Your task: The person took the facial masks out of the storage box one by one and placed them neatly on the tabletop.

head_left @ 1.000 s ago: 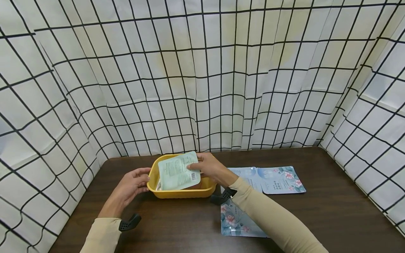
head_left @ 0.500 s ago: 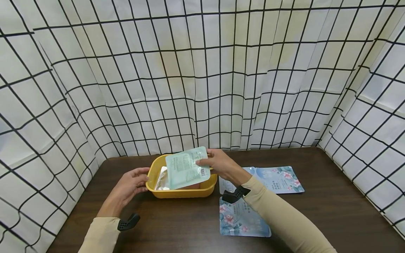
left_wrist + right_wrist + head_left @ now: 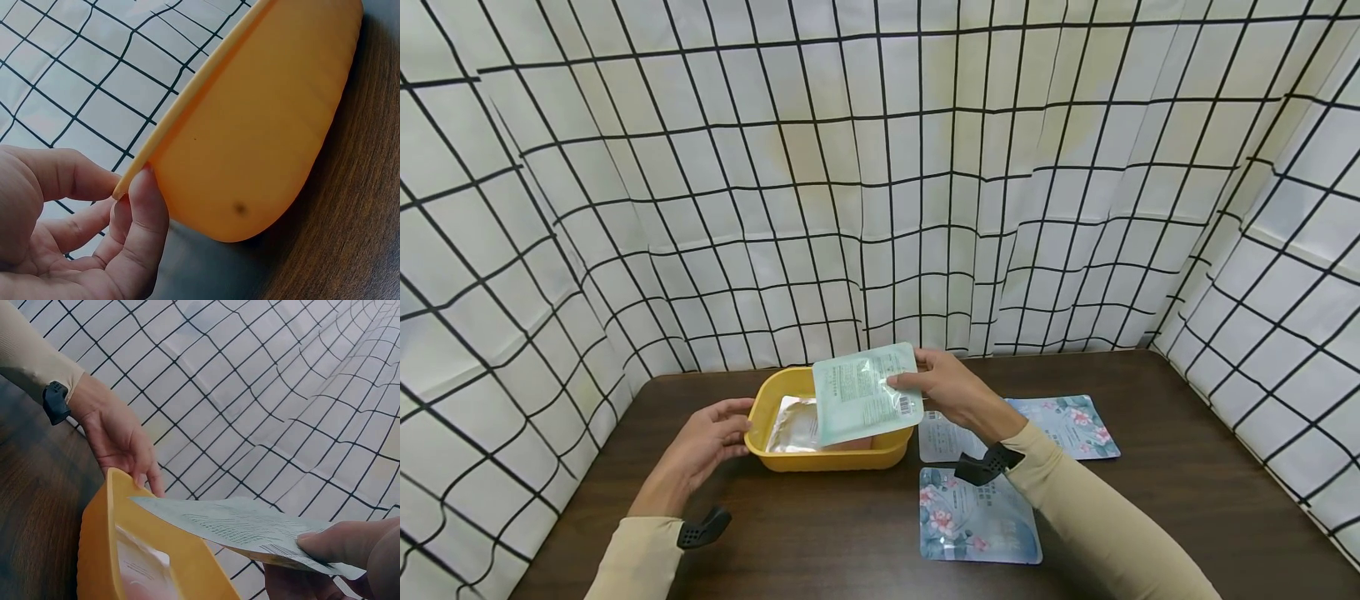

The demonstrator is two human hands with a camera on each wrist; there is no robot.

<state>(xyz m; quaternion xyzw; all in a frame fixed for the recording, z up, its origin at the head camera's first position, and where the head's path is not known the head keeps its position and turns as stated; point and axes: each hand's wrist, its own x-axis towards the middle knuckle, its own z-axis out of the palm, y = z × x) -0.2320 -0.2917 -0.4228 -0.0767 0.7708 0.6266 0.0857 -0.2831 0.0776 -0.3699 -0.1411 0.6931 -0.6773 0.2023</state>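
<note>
My right hand [image 3: 958, 392] holds a mint-green sheet mask packet [image 3: 861, 396] by its right edge, thumb on the printed side. In the head view it is tilted over the yellow plastic basket [image 3: 838, 462], covering part of the inside. My left hand [image 3: 715, 433] pinches the basket's left rim; the left wrist view shows the thumb and fingers [image 3: 144, 231] on either side of that rim. Inside the basket lies a white-and-silver packet [image 3: 793, 425], with something pinkish-brown partly hidden beside it. The right wrist view shows the green packet [image 3: 237, 522] nearly edge-on.
Right of the basket, several blue floral packets lie flat on the dark wooden table [image 3: 820, 533]: one nearer the front [image 3: 977, 517], one at the far right [image 3: 1067, 425], and one [image 3: 943, 437] partly behind my right wrist. A white grid-patterned curtain [image 3: 880, 208] surrounds the back and sides.
My right hand has moved right and slightly up with the green packet, uncovering more of the white-and-silver packet in the basket. My left hand has stayed at the rim.
</note>
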